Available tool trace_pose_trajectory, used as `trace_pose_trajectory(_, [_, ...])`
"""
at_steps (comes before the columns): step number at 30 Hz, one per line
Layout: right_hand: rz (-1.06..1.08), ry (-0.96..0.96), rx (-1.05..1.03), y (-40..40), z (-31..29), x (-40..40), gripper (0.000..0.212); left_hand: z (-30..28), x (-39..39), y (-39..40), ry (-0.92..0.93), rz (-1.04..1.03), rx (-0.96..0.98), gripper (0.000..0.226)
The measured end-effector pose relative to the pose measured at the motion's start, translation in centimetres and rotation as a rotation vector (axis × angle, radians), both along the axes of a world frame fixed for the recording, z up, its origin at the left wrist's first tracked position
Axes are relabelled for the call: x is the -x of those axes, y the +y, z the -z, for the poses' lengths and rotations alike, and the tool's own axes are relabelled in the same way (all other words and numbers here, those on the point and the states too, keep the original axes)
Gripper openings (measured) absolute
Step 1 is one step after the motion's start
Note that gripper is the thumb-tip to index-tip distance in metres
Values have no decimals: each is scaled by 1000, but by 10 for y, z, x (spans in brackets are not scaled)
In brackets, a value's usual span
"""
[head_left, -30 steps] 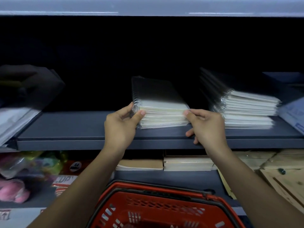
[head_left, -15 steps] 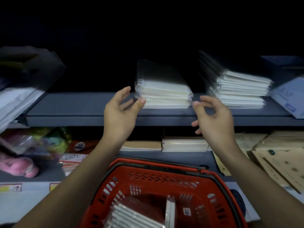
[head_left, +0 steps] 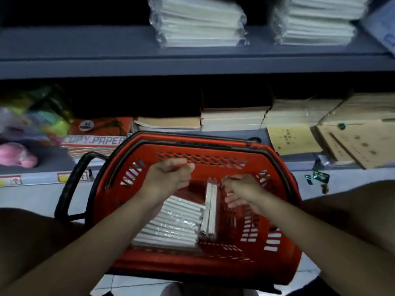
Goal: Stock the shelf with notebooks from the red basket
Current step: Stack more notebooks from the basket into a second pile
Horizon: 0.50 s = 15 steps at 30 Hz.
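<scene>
**Two hands over the red basket**

We hold both hands above the red basket (head_left: 205, 265), neither touching anything. Our left hand (head_left: 168, 180) has its fingers loosely curled and empty; our right hand (head_left: 241, 192) is relaxed and empty too, fingers slightly bent. Inside the basket, a row of wrapped notebooks (head_left: 171, 225) lies slanted on the left, and a few more notebooks (head_left: 210, 210) stand on edge just beside it, under our right hand. On the shelf (head_left: 106, 50) above, two wrapped stacks sit apart: one stack (head_left: 198, 22) in the middle, another stack (head_left: 316, 22) to the right.
</scene>
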State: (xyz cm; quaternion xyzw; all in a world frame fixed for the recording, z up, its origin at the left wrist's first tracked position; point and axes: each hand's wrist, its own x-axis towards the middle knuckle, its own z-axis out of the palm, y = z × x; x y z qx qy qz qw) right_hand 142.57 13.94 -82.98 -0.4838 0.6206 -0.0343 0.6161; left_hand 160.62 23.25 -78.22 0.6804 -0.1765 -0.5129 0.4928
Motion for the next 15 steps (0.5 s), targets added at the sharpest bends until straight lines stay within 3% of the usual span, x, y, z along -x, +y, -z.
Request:
trace_pose_trajectory(3, [-36,91,-185,12,38,4,58,13,9,0,15,77,-64,40])
trace_pose_trajectory(7, [-81,132,-183,13,57,2,69,19,13,-1,-44,187,-67,28])
trace_pose_trajectory(11, [-216,277,78,5,60,-10,55,30,4,-8,-138,265,-128,20])
trace_pose_trajectory(15, [-397,283,391,10,54,-5,39,38,0,-9,-183,281,-189,18])
